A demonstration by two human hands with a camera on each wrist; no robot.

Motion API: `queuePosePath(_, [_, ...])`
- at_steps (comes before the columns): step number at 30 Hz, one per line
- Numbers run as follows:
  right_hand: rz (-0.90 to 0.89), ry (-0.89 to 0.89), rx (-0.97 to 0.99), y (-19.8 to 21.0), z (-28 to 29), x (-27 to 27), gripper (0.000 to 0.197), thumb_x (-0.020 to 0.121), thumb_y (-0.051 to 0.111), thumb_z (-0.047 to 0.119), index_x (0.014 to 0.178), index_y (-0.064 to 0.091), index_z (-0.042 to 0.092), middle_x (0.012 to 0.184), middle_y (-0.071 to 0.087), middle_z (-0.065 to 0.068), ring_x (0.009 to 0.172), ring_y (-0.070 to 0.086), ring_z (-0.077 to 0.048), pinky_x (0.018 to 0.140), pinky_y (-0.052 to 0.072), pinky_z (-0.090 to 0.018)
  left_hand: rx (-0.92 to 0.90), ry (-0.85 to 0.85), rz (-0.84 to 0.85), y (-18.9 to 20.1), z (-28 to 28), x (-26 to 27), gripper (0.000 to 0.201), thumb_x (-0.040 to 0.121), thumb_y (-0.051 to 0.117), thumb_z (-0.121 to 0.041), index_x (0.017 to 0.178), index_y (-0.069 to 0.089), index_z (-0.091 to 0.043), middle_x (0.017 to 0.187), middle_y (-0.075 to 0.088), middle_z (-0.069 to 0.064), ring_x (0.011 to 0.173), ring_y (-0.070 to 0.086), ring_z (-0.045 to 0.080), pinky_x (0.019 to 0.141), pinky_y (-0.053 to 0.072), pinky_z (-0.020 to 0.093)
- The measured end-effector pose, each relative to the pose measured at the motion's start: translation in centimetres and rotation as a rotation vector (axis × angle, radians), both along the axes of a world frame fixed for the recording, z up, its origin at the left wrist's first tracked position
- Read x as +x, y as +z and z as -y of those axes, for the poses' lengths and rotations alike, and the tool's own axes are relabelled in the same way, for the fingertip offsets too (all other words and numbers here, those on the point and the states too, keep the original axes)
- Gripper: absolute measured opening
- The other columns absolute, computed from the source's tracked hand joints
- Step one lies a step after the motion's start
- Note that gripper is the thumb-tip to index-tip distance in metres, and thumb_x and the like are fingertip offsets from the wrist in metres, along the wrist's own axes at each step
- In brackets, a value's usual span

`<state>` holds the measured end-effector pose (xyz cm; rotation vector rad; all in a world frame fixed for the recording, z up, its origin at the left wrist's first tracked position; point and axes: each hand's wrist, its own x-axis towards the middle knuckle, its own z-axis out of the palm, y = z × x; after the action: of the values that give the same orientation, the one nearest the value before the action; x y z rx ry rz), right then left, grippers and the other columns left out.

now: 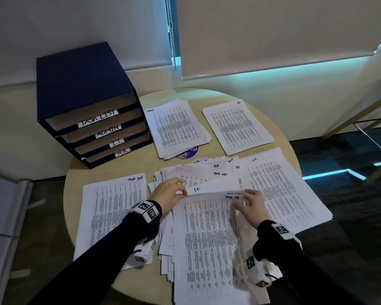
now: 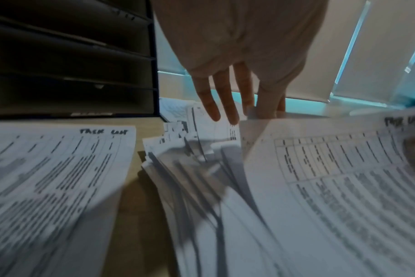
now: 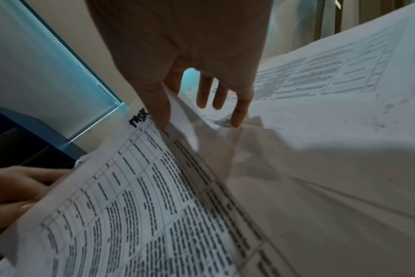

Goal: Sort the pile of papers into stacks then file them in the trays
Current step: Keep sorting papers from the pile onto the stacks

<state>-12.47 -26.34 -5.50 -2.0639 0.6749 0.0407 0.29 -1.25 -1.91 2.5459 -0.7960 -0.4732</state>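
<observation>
A loose pile of printed papers (image 1: 198, 172) lies fanned in the middle of the round table (image 1: 286, 146). Its top sheet (image 1: 207, 238), marked "Task list", is lifted at its far edge. My left hand (image 1: 183, 192) pinches the sheet's top left corner and my right hand (image 1: 242, 199) pinches its top right corner. In the left wrist view the sheet (image 2: 332, 178) curves up under my thumb and forefinger. In the right wrist view my thumb (image 3: 161, 112) lies on the sheet (image 3: 142, 206). A dark blue tray unit (image 1: 79, 84) labelled TASK LIST, ADMIN, I.T., H.R. stands at the far left.
Sorted stacks lie around the pile: Task list (image 1: 112, 212) at the left, Admin (image 1: 176, 126) beside the trays, HR (image 1: 238, 126) at the far right, I.T. (image 1: 279, 188) at the right. A blue sticker (image 1: 188, 153) shows under the Admin stack. The table's near edge is close.
</observation>
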Motion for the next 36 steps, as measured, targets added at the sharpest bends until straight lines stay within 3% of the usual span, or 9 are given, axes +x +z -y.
queuePosePath(5, [-0.009,-0.001,0.052,0.5,-0.8,0.3,0.033,0.083,0.072,0.02,0.11,0.065,0.003,0.105,0.058,-0.006,0.098,0.053,-0.021,0.092,0.041,-0.035,-0.009,-0.023,-0.2,-0.7,-0.6,0.1,0.009,0.09,0.064,-0.031,0.086,0.068,-0.025,0.125,0.049,-0.008,0.117,0.047,0.01,0.105,0.036,0.033])
queuePosePath(9, [-0.041,0.088,0.124,0.2,-0.9,0.0,0.006,0.077,0.077,0.019,0.081,0.074,0.015,0.088,0.072,-0.004,0.088,0.065,-0.023,0.087,0.051,-0.038,0.046,0.147,-0.336,-1.0,0.4,0.6,0.041,0.099,0.041,-0.046,0.086,0.068,-0.016,0.113,0.049,-0.001,0.103,0.051,0.013,0.095,0.039,0.03])
queuePosePath(13, [-0.043,0.155,0.188,0.7,-1.4,-0.6,0.003,0.076,0.076,0.015,0.074,0.075,0.013,0.078,0.073,-0.005,0.082,0.065,-0.013,0.068,0.042,-0.011,0.142,0.173,-0.249,-1.8,0.9,1.4,0.023,0.096,0.051,-0.029,0.082,0.065,-0.018,0.104,0.051,0.004,0.094,0.054,0.019,0.085,0.041,0.029])
queuePosePath(15, [-0.024,0.16,0.227,0.7,-1.5,-0.8,0.004,0.077,0.074,0.012,0.074,0.075,0.013,0.078,0.072,-0.007,0.078,0.065,-0.013,0.071,0.044,-0.016,0.157,0.16,-0.214,-1.8,0.8,1.6,0.007,0.087,0.061,-0.021,0.08,0.059,-0.022,0.098,0.053,0.0,0.09,0.054,0.017,0.079,0.041,0.027])
queuePosePath(18, [0.05,0.079,0.343,0.9,-1.4,-0.8,0.005,0.08,0.07,0.003,0.075,0.069,0.003,0.074,0.07,-0.012,0.071,0.062,-0.015,0.077,0.048,-0.03,0.163,0.153,-0.208,-1.8,0.6,1.7,0.024,0.078,0.071,-0.019,0.079,0.049,-0.029,0.094,0.052,-0.005,0.087,0.052,0.015,0.076,0.043,0.027])
queuePosePath(23, [0.115,0.033,0.402,0.9,-1.5,-0.5,0.012,0.082,0.067,-0.002,0.074,0.059,-0.007,0.065,0.064,-0.004,0.065,0.058,-0.016,0.072,0.044,-0.03,0.185,0.134,-0.199,-1.5,0.6,1.4,0.028,0.077,0.075,-0.023,0.09,0.05,-0.024,0.088,0.052,-0.005,0.083,0.053,0.016,0.072,0.045,0.03])
queuePosePath(27, [0.093,0.038,0.318,1.0,-1.3,-0.5,0.028,0.079,0.072,0.005,0.098,0.053,0.013,0.076,0.069,-0.005,0.071,0.064,-0.027,0.071,0.053,-0.037,0.18,0.132,-0.085,-0.8,0.7,1.0,0.02,0.082,0.073,-0.025,0.077,0.054,-0.02,0.076,0.053,-0.006,0.074,0.051,0.016,0.066,0.042,0.028])
queuePosePath(30, [0.096,-0.007,0.191,0.8,-1.2,-0.1,0.045,0.08,0.072,0.007,0.109,0.043,0.026,0.06,0.046,-0.002,0.054,0.044,-0.018,0.057,0.038,-0.028,0.173,0.098,-0.006,-0.3,0.7,0.7,0.019,0.087,0.069,-0.028,0.076,0.058,-0.017,0.079,0.058,-0.003,0.075,0.054,0.015,0.07,0.045,0.027])
queuePosePath(36, [0.141,0.081,0.15,0.8,-1.2,0.5,0.023,0.08,0.069,0.002,0.068,0.055,0.015,0.069,0.058,0.004,0.066,0.052,-0.01,0.064,0.037,-0.027,0.156,0.014,0.097,-0.2,-0.7,0.8,0.03,0.098,0.051,-0.035,0.1,0.07,-0.011,0.094,0.062,0.004,0.089,0.057,0.02,0.083,0.047,0.033])
